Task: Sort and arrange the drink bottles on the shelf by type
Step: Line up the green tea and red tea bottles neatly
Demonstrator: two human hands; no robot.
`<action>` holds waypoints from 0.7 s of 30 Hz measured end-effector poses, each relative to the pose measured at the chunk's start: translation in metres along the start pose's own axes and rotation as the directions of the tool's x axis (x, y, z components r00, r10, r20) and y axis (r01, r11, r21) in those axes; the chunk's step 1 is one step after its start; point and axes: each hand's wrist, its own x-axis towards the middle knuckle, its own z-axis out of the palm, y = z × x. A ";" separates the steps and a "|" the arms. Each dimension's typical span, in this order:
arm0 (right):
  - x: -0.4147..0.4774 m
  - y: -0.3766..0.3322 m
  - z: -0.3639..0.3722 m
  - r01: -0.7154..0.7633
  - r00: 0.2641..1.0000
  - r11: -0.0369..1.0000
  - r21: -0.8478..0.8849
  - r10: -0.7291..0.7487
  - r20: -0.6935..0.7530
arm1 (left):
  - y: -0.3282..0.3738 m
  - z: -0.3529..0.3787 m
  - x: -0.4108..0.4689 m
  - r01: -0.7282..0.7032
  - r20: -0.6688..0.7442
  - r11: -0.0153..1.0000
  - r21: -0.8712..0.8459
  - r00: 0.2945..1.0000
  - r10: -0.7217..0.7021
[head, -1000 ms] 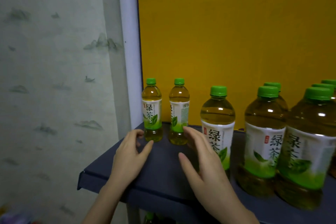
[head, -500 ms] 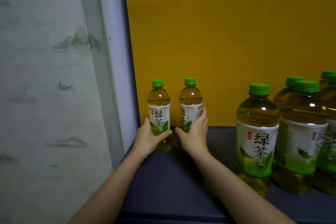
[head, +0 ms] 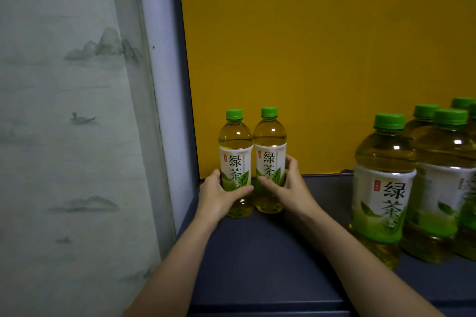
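Observation:
Two small green-tea bottles with green caps stand upright, touching side by side, at the back left corner of the dark shelf (head: pixel 257 252). My left hand (head: pixel 216 195) grips the left small bottle (head: pixel 235 152) low on its label, thumb across the front. My right hand (head: pixel 288 188) grips the right small bottle (head: pixel 269 149) the same way, fingers wrapped round its right side. Several large green-tea bottles (head: pixel 383 177) of the same brand stand grouped at the right of the shelf.
A yellow back panel (head: pixel 322 59) closes the shelf behind the bottles. A pale upright post (head: pixel 164 110) and a curtain with a landscape print (head: pixel 64 136) stand to the left. Bare shelf lies between the small and large bottles.
Both hands went from hovering open over the shelf to gripping the two small bottles. The two bottles, first a little apart, now touch each other.

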 end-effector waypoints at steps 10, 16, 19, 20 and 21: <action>-0.014 -0.007 0.001 0.036 0.999 0.997 -0.063 -0.036 -0.003 | -0.004 -0.001 -0.007 0.016 0.037 0.998 -0.067 0.999 -0.014; -0.054 -0.033 -0.019 0.114 0.992 0.958 -0.264 -0.096 0.082 | 0.023 0.003 -0.023 -0.088 -0.129 0.945 0.316 0.982 0.135; -0.099 -0.042 -0.051 0.246 0.965 0.894 -0.373 -0.189 0.184 | 0.052 0.014 -0.053 -0.314 -0.273 0.863 0.396 0.857 0.437; -0.115 -0.044 -0.062 0.290 0.953 0.873 -0.392 -0.225 0.202 | 0.060 0.020 -0.065 -0.377 -0.269 0.852 0.364 0.833 0.484; -0.128 -0.045 -0.073 0.315 0.946 0.859 -0.404 -0.254 0.200 | 0.063 0.030 -0.075 -0.428 -0.232 0.853 0.300 0.834 0.500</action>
